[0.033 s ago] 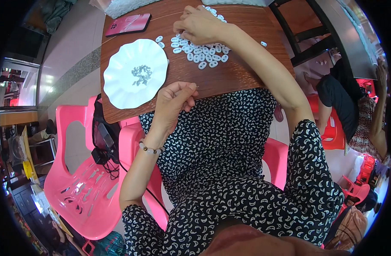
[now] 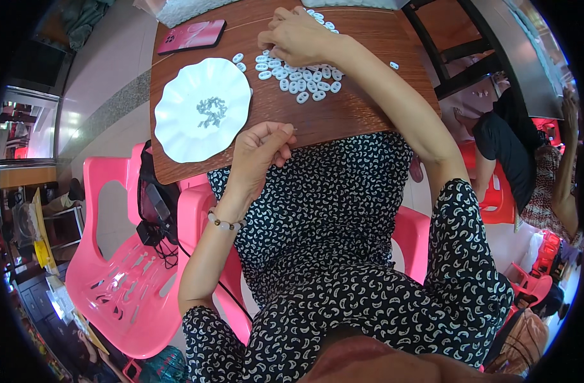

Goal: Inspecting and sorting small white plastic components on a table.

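My left hand [image 2: 263,148] is above the near edge of the wooden table, thumb and forefinger pinched together. A tiny tip shows at the pinch, too small to name. Farther off, my right hand [image 2: 298,39] reaches over a pile of white oval pieces with two holes each [image 2: 301,80]. Its fingers curl down at the pile's left side, and whatever they hold is hidden. Left of the pile stands a white wavy-rimmed plate [image 2: 174,131]. Several small grey metal pieces, perhaps screws [image 2: 210,112], lie in its middle.
A phone in a pink case [image 2: 191,36] lies at the table's far left. One loose white piece [image 2: 394,65] sits apart near the right edge. Pink plastic chairs [image 2: 123,281] and a black bag with cables [image 2: 156,210] are at left; another person [image 2: 547,185] sits at right.
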The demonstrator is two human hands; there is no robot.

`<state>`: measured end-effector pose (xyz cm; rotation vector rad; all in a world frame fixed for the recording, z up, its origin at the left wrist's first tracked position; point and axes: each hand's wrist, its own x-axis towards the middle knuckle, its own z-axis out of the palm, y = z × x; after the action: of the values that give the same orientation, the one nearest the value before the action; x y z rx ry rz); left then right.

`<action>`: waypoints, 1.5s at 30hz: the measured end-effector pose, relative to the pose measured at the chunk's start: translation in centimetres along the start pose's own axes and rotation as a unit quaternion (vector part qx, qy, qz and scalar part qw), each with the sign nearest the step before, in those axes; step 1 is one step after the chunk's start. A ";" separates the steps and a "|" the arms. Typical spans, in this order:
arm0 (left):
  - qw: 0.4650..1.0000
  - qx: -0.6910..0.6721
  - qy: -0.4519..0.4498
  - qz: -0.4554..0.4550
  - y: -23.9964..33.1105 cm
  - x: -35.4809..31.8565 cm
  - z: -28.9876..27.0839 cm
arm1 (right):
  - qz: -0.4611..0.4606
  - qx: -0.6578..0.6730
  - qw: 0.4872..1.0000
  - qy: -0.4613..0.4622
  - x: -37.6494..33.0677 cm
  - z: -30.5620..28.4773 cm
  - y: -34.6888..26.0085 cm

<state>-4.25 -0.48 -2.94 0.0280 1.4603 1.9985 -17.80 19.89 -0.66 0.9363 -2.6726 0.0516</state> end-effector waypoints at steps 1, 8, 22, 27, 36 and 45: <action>1.000 0.000 0.003 0.001 0.1 -0.1 0.1 | 0.014 -0.029 0.999 -0.043 0.3 -0.1 -0.1; 1.000 0.008 -0.007 0.002 -0.1 0.2 -0.2 | -0.005 -0.063 0.997 -0.045 0.4 0.4 0.2; 1.000 0.009 0.014 0.005 -0.1 0.1 0.2 | 0.062 0.091 0.980 -0.166 2.0 0.5 1.2; 1.000 0.011 0.015 -0.001 0.0 0.0 0.2 | 0.074 0.164 0.978 -0.106 0.8 0.4 1.2; 1.000 -0.010 0.014 0.001 0.0 0.1 0.0 | 0.161 0.315 0.929 0.111 -6.5 -3.5 0.2; 0.999 -0.027 0.010 -0.019 0.5 0.0 0.2 | 0.239 0.479 0.844 0.035 -13.0 -5.1 -5.4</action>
<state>-4.39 -0.42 -2.41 -0.0418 1.4090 2.0113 -3.53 24.18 -0.06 0.3945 -2.6704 1.6000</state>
